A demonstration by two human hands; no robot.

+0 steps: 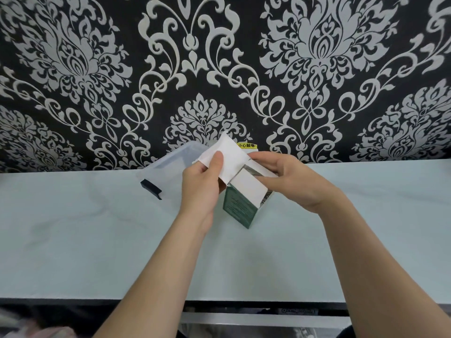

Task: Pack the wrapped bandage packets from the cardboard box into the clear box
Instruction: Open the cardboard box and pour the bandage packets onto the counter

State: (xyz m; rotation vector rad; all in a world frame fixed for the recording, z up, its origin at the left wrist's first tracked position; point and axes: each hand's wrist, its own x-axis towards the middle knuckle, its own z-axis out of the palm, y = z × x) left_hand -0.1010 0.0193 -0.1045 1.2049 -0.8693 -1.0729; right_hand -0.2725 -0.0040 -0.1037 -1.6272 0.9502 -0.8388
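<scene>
A green and white cardboard box (pixel 240 206) stands open on the pale table (pixel 97 240), near the wall. My left hand (pixel 202 184) pinches a white wrapped bandage packet (pixel 229 154) between thumb and fingers, holding it up over the box's mouth. My right hand (pixel 285 176) grips the top edge of the cardboard box from the right. The clear box (pixel 168 167) with a black latch (pixel 151 189) sits just left of and behind my left hand, partly hidden by it.
A black wall with a grey ornamental pattern (pixel 219 69) rises right behind the table. A small yellow label (pixel 247 145) is stuck on it behind the packet. The table's front edge (pixel 244 301) runs below my forearms.
</scene>
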